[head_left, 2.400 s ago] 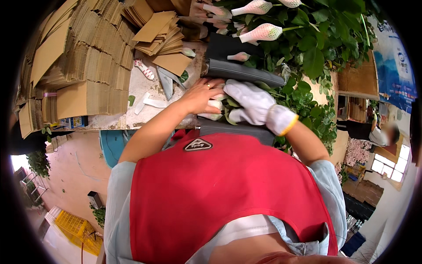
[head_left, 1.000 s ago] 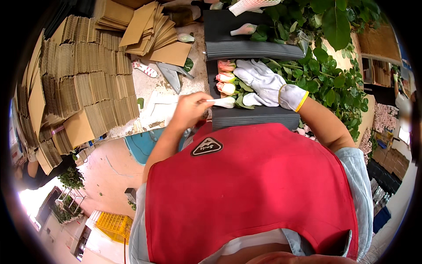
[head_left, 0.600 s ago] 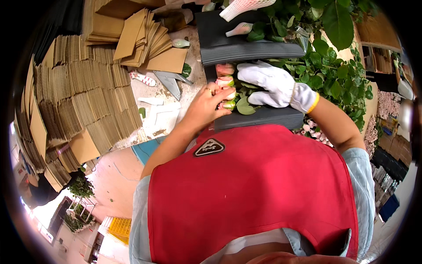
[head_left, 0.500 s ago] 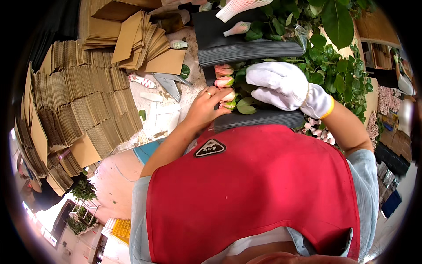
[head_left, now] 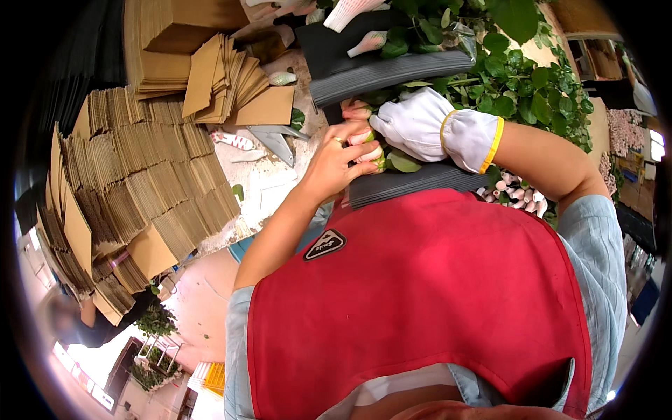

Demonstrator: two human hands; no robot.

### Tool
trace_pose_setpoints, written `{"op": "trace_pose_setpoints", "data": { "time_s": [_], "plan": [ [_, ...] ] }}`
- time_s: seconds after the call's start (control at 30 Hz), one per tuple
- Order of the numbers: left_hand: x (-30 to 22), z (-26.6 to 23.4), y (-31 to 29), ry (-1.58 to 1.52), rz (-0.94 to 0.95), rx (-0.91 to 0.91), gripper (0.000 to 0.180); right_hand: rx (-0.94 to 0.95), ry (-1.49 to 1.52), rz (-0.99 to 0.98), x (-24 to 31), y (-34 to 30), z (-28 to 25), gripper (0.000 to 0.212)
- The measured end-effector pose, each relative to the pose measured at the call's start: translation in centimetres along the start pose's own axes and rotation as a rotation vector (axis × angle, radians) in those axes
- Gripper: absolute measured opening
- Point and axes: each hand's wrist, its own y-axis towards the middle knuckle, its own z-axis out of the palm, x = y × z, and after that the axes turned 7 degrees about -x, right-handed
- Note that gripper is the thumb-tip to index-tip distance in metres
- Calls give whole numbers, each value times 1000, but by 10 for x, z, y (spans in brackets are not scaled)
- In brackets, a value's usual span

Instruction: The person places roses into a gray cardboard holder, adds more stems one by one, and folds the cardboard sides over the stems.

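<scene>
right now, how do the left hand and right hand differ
The left hand is bare; the right hand wears a white glove. The left hand lies partly over the pink roses; the right hand sits at their leafy side. Both are at the roses.

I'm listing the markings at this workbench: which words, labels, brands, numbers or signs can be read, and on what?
Triangular dark badge on the red apron: small pale lettering, which I won't copy out.
Cardboard stacks: no lettering I can make out.
Roses: none visible.
Far background: too small or blurred to read.
</scene>
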Motion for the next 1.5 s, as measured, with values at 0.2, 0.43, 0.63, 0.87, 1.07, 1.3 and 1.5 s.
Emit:
{"op": "trace_pose_setpoints", "data": {
  "time_s": [0.2, 0.43, 0.63, 0.87, 1.07, 1.3, 1.5],
  "plan": [
    [10, 21, 1, -175, -64, -37, 48, 32, -75, 362, 12, 18, -28, 16],
    [0, 13, 9, 219, -20, -32, 55, -119, -160, 212, -7, 15, 45, 14],
    [16, 6, 27, -94, -108, 73, 60, 300, -103, 254, 23, 1, -51, 30],
    [28, 20, 14, -92, -107, 22, 52, 108, 38, 222, 60, -77, -65, 25],
    [22, 25, 7, -63, -154, 3, 51, -51, 446, 250, 53, -79, -67, 36],
    [17, 12, 15, -110, -209, 98, 35, -1091, -313, -35, -39, -27, -224, 19],
    [29, 7, 31, -22, -286, 240, 23, -319, -603, 353, -70, 52, -212, 42]
  ]
}}
